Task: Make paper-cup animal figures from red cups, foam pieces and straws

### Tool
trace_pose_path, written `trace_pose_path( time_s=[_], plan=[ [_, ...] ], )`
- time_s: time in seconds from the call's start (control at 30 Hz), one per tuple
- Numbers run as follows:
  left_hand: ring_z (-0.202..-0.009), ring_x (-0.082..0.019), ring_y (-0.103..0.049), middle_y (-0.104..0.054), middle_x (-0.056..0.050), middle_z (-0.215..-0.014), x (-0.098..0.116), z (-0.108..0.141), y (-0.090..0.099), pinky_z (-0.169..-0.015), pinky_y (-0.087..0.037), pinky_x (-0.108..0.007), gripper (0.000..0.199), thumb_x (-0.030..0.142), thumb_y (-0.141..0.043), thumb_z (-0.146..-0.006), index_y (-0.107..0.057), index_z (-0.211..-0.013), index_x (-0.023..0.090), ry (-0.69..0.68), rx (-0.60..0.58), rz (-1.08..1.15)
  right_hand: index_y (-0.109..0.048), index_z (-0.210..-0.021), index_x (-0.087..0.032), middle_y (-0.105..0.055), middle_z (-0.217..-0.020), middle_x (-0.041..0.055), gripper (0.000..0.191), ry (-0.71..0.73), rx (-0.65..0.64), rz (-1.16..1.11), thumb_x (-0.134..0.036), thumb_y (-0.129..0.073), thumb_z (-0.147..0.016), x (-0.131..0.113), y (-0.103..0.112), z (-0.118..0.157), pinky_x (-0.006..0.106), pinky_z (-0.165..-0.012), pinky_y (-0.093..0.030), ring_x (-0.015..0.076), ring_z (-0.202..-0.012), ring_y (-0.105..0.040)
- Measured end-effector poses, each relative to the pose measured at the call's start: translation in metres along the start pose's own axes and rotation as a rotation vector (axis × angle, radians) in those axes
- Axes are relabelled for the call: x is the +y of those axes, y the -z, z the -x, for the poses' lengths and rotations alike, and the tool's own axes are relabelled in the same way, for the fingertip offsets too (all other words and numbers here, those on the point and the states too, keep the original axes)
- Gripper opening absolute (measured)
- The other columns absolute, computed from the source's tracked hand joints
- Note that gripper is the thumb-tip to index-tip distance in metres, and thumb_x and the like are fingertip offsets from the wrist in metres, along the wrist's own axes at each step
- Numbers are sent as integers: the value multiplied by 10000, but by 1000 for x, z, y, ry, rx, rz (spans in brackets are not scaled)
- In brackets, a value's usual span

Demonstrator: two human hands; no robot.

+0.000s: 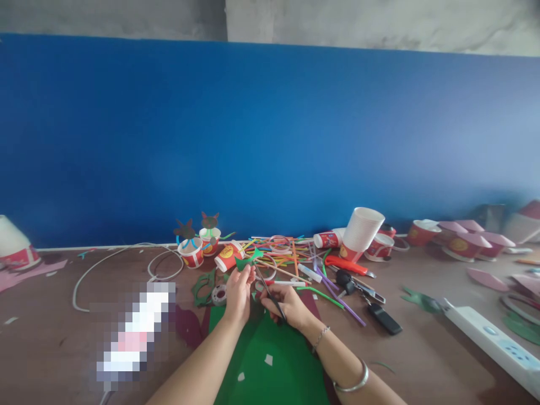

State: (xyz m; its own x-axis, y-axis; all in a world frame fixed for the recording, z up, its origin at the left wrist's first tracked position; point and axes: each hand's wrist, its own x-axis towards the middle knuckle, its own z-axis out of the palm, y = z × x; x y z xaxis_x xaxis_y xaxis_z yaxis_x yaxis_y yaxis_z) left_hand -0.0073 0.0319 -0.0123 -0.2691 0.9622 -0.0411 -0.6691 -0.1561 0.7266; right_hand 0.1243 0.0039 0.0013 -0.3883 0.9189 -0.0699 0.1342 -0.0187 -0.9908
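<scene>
Between its fingers, my left hand pinches a small cut piece of green paper above the table. My right hand grips a pair of dark-handled scissors, whose blades point up and left towards the paper. Whether the blades touch the paper I cannot tell. Below both hands lies a large green paper sheet with small white scraps on it. Left of my left hand are a cut green paper shape and a roll of tape.
Coloured straws are heaped behind my hands. To the right lie a red utility knife, a key fob and a white power strip. Stacked paper cups stand near the blue wall; decorated cups stand left.
</scene>
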Motion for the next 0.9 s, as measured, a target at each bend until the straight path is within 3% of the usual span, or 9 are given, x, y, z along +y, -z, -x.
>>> trace_pose_path(
  time_s=[0.1,0.27,0.43,0.63,0.9],
  plan=[
    [-708,-113,-617,-638,-6,-712,-2,2,-2,-687,-441,-235,231,254,-750,-635,-596,-761,136,28,-31,-5,-577,-744,-144,-504,-456,-58,177,33,4,-43,-314,-622,-718,0,1,-1,168,-371,-373,63,-371,-453],
    [-761,-119,-625,-639,-19,-722,3,0,0,-720,-443,-233,255,268,-758,-635,-555,-721,140,14,69,30,-574,-725,-147,-511,-458,-54,159,11,-41,12,-293,-635,-707,2,3,0,170,-375,-375,70,-379,-469],
    [-738,-100,-617,-643,-8,-719,6,1,-3,-716,-441,-222,255,271,-753,-645,-537,-711,152,22,50,65,-582,-730,-144,-500,-450,-56,218,9,-42,4,-354,-638,-718,2,3,-1,177,-372,-368,69,-369,-453],
    [-677,-92,-604,-649,-5,-717,5,10,-9,-660,-444,-201,225,255,-749,-642,-589,-756,147,80,-84,-44,-593,-761,-139,-543,-496,-40,269,37,-9,-42,-386,-673,-690,-1,3,-1,189,-408,-385,78,-405,-486],
    [-345,-97,-479,-576,22,-570,12,27,-18,-349,-365,-219,308,412,-658,-710,-572,-867,161,258,-333,-165,-549,-745,-158,-551,-551,-36,341,112,11,-99,-466,-679,-680,-5,3,0,186,-437,-385,84,-478,-502]
  ],
)
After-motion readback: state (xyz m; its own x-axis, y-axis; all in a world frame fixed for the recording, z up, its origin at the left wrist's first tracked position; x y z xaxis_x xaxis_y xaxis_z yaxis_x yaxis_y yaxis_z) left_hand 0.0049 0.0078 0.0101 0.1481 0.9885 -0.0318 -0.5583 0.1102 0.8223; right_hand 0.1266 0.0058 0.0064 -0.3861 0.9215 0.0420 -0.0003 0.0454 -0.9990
